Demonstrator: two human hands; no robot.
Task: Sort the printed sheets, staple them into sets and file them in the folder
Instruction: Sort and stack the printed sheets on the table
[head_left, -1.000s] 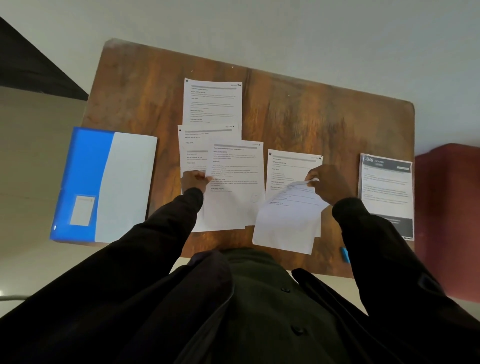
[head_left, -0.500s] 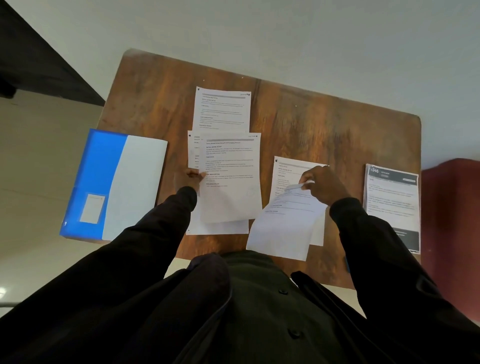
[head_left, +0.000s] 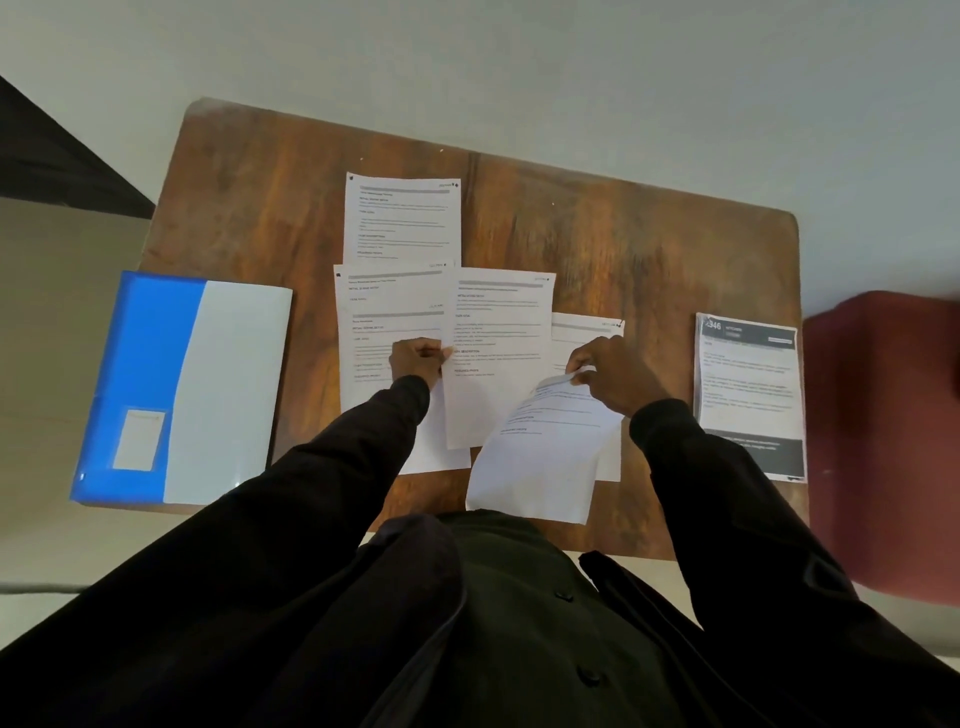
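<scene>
Under the left grip (head_left: 418, 358) sits our main risk: it pinches the left edge of the middle sheet (head_left: 501, 332), and that sheet bridges the pile (head_left: 387, 312) below the grip and the flat sheet (head_left: 587, 332) beneath the right grip (head_left: 608, 371). If we drop it where it is, two sets likely get mixed. The print is too small for us to read, so we can't tell which set it belongs to. Right grip pinches the top edge of a curled sheet (head_left: 540, 457), which droops toward us from the grip, its loose end past the near edge of the bench (head_left: 623, 244). It's a one-edge pinch, so it could crease at the fingers, or slip and go off the bench. Dragging either sheet sideways may skew the papers underneath, which would mean crooked staples later. Folder (head_left: 182, 384), left of the left grip, looks to overhang the bench side, and a nudge from the left sleeve (head_left: 311, 493) could tip it. Far sheet (head_left: 402, 218) beyond the left grip and dark-headed sheets (head_left: 748, 395) right of the right grip lie apart, so low risk. We see no stapler.
</scene>
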